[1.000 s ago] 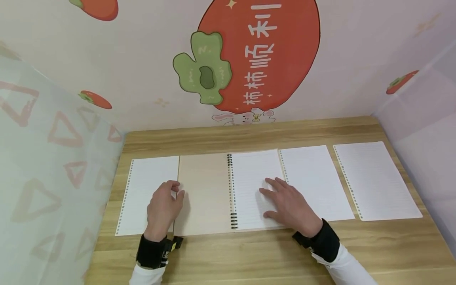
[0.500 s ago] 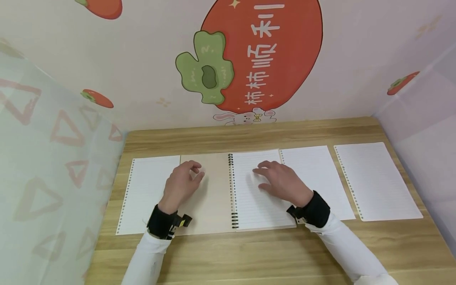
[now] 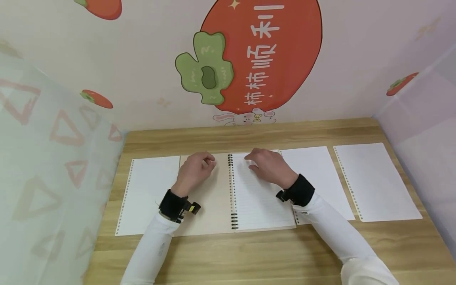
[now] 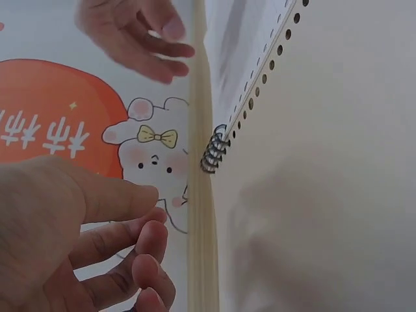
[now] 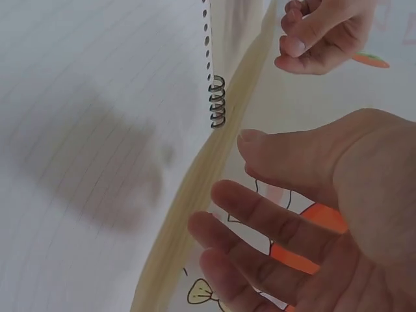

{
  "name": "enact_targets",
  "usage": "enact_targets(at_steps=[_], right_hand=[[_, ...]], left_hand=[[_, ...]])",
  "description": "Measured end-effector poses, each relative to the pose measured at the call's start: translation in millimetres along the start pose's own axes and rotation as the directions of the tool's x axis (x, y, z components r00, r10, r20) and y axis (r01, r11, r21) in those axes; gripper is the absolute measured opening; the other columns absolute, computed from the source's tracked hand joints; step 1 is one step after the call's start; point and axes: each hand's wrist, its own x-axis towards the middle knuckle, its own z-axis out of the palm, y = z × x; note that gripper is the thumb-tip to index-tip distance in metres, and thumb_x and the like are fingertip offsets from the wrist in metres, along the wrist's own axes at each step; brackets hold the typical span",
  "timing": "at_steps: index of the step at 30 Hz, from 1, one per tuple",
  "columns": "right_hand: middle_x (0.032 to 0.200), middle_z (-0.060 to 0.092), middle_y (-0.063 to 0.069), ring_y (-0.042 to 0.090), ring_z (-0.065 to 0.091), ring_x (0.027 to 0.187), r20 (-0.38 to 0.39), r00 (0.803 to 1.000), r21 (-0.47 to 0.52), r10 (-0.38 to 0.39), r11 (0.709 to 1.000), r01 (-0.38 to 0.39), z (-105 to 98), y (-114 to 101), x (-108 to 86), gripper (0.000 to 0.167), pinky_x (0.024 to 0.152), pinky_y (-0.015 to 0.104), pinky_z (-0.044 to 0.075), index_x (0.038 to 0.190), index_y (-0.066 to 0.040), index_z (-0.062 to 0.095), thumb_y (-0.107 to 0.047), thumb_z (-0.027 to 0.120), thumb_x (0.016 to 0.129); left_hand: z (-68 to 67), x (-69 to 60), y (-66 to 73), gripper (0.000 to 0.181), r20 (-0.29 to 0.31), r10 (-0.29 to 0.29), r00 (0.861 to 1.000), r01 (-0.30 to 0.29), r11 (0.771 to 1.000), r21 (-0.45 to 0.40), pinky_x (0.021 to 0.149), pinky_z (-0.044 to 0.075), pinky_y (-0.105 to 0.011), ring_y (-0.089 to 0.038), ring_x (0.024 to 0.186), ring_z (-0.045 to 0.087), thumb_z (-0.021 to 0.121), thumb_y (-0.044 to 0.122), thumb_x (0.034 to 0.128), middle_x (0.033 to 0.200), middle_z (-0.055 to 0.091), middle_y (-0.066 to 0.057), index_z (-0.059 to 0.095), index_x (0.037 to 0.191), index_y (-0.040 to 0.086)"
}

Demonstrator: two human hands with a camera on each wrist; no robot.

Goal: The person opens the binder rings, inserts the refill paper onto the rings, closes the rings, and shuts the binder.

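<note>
A spiral notebook lies spread on the table, with a tan cover (image 3: 213,209) on the left and a lined page (image 3: 263,209) on the right. Its black coil (image 3: 230,159) shows in short sections at the top and bottom of the spine, with bare holes between. Above the tan cover is my left hand (image 3: 196,169), fingers loosely bent, holding nothing. My right hand (image 3: 272,166) hovers over the upper part of the lined page, its fingers (image 5: 260,214) spread and slightly bent around nothing. Both wrist views show the upper coil section (image 4: 213,151) between the hands.
Loose punched sheets lie flat beside the notebook: one sheet (image 3: 142,198) at left, another sheet (image 3: 310,170) at right touching or under the notebook's edge, and a third sheet (image 3: 377,182) farther right. Printed walls enclose the wooden table (image 3: 249,257) at the back and sides.
Both hands have moved up toward the notebook's top and inward toward the spine, the left from the cover's left edge, the right from the page's right side. Notebook and sheets look unchanged.
</note>
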Motion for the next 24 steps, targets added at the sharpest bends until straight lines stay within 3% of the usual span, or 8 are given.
enact_targets(at_steps=[10,24], right_hand=[[0.114,0.077,0.008,0.024,0.072,0.104,-0.015,1.000,0.042,-0.021,0.999,0.021,10,-2,34.5,0.024,0.089,0.042,0.062,0.123,-0.008,0.079,-0.015,0.076,0.100],[0.109,0.078,0.007,0.022,0.069,0.095,-0.039,0.999,0.096,-0.038,0.995,0.041,24,-5,64.7,0.019,0.083,0.040,0.060,0.117,-0.008,0.081,-0.007,0.070,0.101]], left_hand=[[17.5,31.3,3.8,0.015,0.019,0.017,1.000,-0.017,1.000,0.025,0.073,0.056,-0.036,-0.020,0.088,0.066,0.067,0.022,0.1038,0.100,0.074,-0.002,0.078,0.111,0.014],[37.1,43.9,7.8,0.011,-0.028,0.018,0.999,-0.018,1.000,0.012,0.070,0.056,-0.035,-0.017,0.088,0.067,0.070,0.014,0.1010,0.101,0.074,0.000,0.078,0.109,0.015]])
